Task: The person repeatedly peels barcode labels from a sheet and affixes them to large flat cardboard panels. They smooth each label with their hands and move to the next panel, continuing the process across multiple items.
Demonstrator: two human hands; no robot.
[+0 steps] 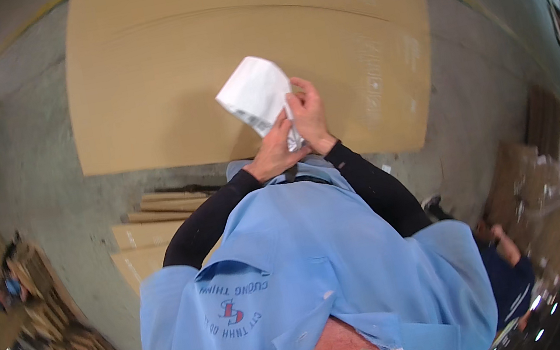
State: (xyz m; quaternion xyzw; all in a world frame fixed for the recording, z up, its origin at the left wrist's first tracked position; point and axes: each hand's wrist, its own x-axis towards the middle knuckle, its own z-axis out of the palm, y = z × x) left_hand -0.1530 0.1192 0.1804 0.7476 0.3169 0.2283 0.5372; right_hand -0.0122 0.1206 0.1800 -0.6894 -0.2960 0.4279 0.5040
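A white sheet of paper or label stock [256,89], with dark print along its lower edge, is held up in front of my waist. My left hand [274,152] is closed on its lower end, fingers pointing up and right. On the right edge of the sheet, my right hand [310,113] pinches with thumb and fingers. The two hands almost meet. Just beyond them lies a large flat brown cardboard sheet [200,61], with a crease across it and faint print on its right side.
Several folded cardboard pieces [148,232] lie on the floor [37,158] by my left side. Cardboard stacks [59,326] stand at the far left. At the right are cartons with clear plastic [554,201], and a person in dark clothes [508,277] is close behind.
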